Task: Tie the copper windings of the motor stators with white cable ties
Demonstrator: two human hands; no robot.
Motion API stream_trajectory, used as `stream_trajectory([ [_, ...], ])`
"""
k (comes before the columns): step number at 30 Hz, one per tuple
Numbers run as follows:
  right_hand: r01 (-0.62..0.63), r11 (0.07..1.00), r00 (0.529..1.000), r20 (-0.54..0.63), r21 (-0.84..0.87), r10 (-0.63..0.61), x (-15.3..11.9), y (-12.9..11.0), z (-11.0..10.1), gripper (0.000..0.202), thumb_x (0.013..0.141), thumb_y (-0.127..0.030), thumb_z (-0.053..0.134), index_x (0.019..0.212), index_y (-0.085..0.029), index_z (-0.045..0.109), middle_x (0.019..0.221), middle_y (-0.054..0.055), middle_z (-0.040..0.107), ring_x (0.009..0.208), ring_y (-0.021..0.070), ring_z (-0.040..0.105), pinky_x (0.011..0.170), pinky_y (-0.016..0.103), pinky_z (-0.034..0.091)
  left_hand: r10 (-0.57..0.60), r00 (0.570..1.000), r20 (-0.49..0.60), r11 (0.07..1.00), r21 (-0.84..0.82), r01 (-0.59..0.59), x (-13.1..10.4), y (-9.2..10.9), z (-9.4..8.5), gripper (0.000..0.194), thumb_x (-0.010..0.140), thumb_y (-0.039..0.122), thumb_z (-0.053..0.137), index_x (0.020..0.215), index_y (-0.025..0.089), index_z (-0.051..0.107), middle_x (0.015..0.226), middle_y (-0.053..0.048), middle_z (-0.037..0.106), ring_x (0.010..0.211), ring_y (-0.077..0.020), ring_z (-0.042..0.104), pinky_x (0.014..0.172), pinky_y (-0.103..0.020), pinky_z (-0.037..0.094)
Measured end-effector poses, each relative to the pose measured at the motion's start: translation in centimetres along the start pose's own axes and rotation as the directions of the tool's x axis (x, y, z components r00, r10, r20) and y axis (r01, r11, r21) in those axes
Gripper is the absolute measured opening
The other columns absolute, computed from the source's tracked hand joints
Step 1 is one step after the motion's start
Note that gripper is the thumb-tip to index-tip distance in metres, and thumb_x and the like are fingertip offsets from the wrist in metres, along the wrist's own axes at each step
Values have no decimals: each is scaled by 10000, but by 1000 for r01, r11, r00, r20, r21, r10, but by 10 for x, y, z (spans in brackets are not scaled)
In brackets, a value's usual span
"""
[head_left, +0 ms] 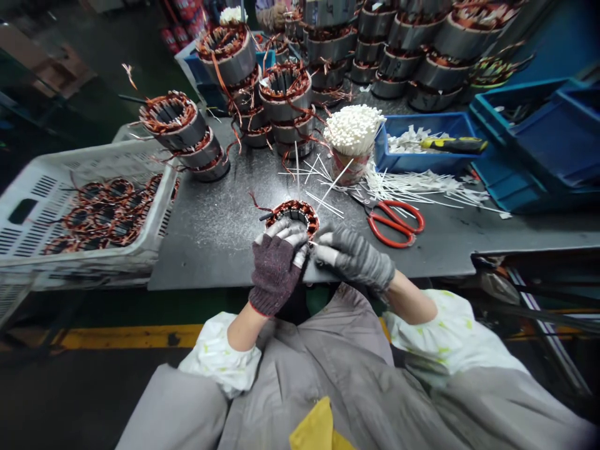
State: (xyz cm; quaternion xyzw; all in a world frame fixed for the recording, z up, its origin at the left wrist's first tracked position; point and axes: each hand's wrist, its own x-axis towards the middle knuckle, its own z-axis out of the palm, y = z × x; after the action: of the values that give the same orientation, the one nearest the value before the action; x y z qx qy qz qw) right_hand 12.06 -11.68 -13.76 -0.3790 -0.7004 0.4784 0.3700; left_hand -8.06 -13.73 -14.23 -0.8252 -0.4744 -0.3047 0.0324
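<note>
A small stator with copper windings lies near the table's front edge. My left hand, in a dark purple glove with pale fingertips, is closed over its near left side. Beside its near right rim, my right hand, in a grey glove, pinches what looks like the end of a thin white cable tie. Other white ties stick up at the stator's far side. A dark-sleeved lead points out to the left. Both hands partly hide the stator.
Red-handled scissors lie to the right. Behind them stand a cup of white ties and a blue bin holding scraps and a yellow-black tool. Stacked stators line the back. A white crate of wound stators is left.
</note>
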Motion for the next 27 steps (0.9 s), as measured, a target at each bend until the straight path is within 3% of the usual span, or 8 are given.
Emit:
stream_trajectory([
  [3,-120,895,981,-87,429,174,-5,9,17,328,929,-528,583,927,-219,693,708,-3,648,563,139,566,540,283,480,13,999,-48,1000,6,-13,-3,-6,4,165,970,268,555,1073,187,655,1162,-99,733,1256,-274,604,1030,-454,397],
  [5,-162,809,955,-115,565,272,-15,11,27,337,910,-547,604,901,-223,694,614,-33,591,458,109,467,443,251,402,36,997,-62,999,-25,-38,-2,-9,3,144,962,262,573,1056,190,655,1138,-90,739,1230,-263,619,1021,-445,404],
  [10,-195,827,938,-145,528,314,-28,-15,34,255,835,-466,712,819,-212,726,774,7,716,686,153,648,655,274,548,122,991,52,981,-161,-112,-1,-11,-7,144,973,276,548,1050,231,661,1095,-40,754,1213,-225,623,1030,-420,393],
  [15,-119,945,978,-128,305,165,-4,-39,30,273,898,-467,604,884,-223,725,811,18,721,856,200,699,767,322,579,123,984,133,974,-208,-94,-4,-3,-11,258,928,373,564,1104,205,650,1177,-89,718,1228,-281,593,1028,-459,382],
  [18,-40,994,988,-155,-101,24,0,-36,-3,319,898,-522,585,879,-239,732,846,46,729,889,230,693,818,377,567,53,985,162,978,-208,-19,0,0,-13,186,930,350,558,1004,214,662,1111,-73,732,1205,-282,601,1012,-469,380],
  [21,-154,897,937,-351,-414,-1,-4,-27,-64,354,924,-488,537,959,-195,734,941,123,724,892,275,665,881,492,514,15,974,226,972,-232,39,6,-4,-18,150,936,336,570,894,224,659,1085,-50,741,1202,-256,609,1008,-453,384],
  [24,-445,532,895,-334,-721,296,-5,-11,-116,318,772,-492,721,721,-181,682,650,68,625,627,213,575,755,469,506,41,972,231,963,-270,24,7,-10,-25,157,947,356,569,947,239,672,1122,-33,743,1251,-239,592,1052,-444,378],
  [27,-450,355,835,-244,-820,494,0,11,-133,358,636,-433,835,576,-210,560,478,-10,464,553,182,532,701,430,487,14,993,113,981,-191,8,3,-6,-30,215,948,388,591,1096,253,667,1196,-27,734,1347,-263,529,1171,-497,282],
])
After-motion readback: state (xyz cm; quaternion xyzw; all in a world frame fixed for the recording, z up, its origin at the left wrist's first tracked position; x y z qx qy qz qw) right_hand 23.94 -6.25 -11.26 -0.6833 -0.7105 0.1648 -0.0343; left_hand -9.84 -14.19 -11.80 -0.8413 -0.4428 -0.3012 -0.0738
